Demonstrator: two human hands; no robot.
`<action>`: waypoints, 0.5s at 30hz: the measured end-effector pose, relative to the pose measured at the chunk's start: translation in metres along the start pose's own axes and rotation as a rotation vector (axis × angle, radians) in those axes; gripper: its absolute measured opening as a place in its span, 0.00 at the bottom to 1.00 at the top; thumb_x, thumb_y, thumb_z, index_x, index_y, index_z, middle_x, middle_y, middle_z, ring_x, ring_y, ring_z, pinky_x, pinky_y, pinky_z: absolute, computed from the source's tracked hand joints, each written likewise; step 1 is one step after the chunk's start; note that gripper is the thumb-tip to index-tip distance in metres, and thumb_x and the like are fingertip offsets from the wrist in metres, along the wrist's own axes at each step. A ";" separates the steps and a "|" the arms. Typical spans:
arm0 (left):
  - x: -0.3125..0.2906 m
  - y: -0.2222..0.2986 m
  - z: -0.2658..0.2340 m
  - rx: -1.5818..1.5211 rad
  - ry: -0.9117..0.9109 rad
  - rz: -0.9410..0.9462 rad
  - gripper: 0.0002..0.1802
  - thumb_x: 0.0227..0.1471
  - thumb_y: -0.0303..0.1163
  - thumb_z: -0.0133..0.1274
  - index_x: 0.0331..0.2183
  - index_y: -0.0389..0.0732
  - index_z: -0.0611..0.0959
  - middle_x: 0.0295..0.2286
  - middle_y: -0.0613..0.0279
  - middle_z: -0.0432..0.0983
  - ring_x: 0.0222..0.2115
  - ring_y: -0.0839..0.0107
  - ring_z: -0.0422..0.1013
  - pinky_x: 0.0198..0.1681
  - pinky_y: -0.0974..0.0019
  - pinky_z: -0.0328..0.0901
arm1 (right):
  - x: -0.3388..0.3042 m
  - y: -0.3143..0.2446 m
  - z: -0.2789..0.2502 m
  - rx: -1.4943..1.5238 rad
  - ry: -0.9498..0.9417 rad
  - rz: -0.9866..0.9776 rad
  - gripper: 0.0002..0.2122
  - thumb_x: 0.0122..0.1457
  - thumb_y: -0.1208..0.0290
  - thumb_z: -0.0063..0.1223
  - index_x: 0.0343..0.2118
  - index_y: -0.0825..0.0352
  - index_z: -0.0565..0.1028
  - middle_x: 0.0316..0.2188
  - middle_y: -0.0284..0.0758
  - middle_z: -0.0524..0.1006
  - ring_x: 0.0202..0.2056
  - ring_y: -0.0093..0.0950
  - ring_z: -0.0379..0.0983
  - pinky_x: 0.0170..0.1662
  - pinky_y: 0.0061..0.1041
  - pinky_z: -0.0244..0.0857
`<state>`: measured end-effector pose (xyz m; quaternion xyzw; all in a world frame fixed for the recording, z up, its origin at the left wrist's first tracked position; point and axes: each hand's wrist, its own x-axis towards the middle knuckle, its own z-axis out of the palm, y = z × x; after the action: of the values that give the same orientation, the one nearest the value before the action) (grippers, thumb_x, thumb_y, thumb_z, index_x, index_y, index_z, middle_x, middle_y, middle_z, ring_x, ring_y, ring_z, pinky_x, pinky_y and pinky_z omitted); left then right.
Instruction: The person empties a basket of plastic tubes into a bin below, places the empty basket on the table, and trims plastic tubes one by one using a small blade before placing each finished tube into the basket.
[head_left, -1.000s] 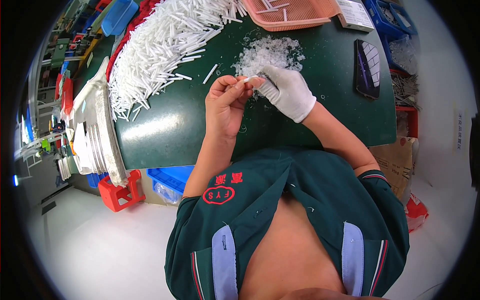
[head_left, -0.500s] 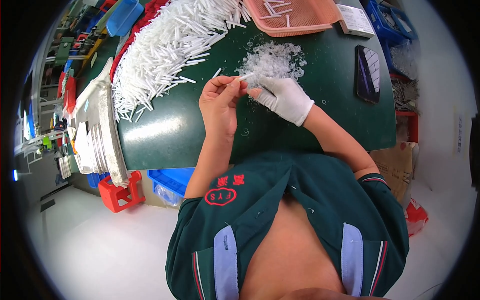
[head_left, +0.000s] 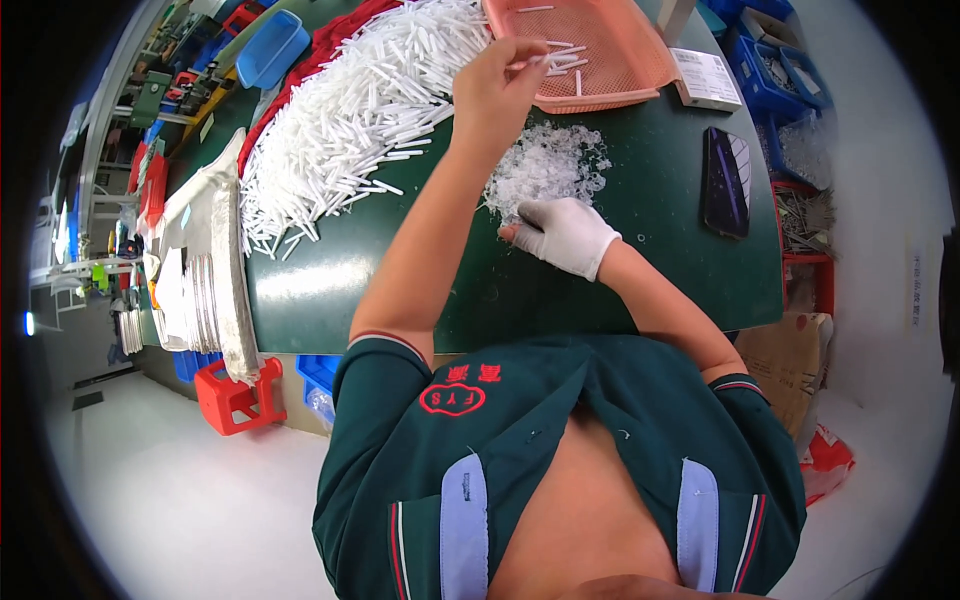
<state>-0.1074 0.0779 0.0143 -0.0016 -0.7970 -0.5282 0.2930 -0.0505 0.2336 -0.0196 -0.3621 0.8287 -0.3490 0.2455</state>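
Two hands: left hand [head_left: 492, 95] over basket [head_left: 625, 45], right hand [head_left: 570, 238] by scraps [head_left: 550, 165]; cannot tell whether either grips anything. Low, gentle release advisable.

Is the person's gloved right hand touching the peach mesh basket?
Apart. The head view shows clear plastic pieces and green tabletop between the right hand and the basket.

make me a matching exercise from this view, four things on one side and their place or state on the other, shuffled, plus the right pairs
Things:
1. left hand
2. right hand
3. phone
4. white sticks

Places or states:
A. heaped beside the red cloth
B. gloved, beside the clear scraps
C. lying near the table's right edge
D. bare, at the orange basket

Pairs: 1-D, 2-B, 3-C, 4-A
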 end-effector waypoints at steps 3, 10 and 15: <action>0.017 -0.011 -0.015 0.003 -0.026 0.144 0.11 0.50 0.25 0.57 0.38 0.36 0.80 0.33 0.64 0.78 0.32 0.80 0.72 0.36 0.75 0.67 | 0.002 0.002 -0.005 -0.049 -0.002 -0.009 0.20 0.57 0.50 0.48 0.28 0.66 0.74 0.25 0.50 0.75 0.32 0.50 0.72 0.37 0.42 0.66; -0.045 -0.016 -0.093 0.505 -0.200 -0.204 0.13 0.46 0.28 0.58 0.37 0.38 0.81 0.29 0.62 0.78 0.31 0.73 0.74 0.36 0.70 0.67 | 0.002 -0.001 -0.007 -0.131 -0.028 0.015 0.19 0.58 0.50 0.45 0.30 0.65 0.75 0.27 0.47 0.77 0.34 0.47 0.74 0.39 0.41 0.67; -0.084 -0.040 -0.099 0.938 -0.394 -0.123 0.14 0.44 0.26 0.51 0.38 0.38 0.79 0.25 0.56 0.75 0.28 0.60 0.73 0.34 0.61 0.66 | 0.001 -0.005 -0.005 -0.163 -0.047 0.020 0.19 0.58 0.49 0.45 0.30 0.64 0.75 0.27 0.45 0.77 0.34 0.46 0.74 0.39 0.41 0.67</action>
<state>-0.0044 0.0020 -0.0319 0.0775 -0.9869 -0.1197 0.0750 -0.0527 0.2326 -0.0126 -0.3808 0.8519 -0.2694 0.2383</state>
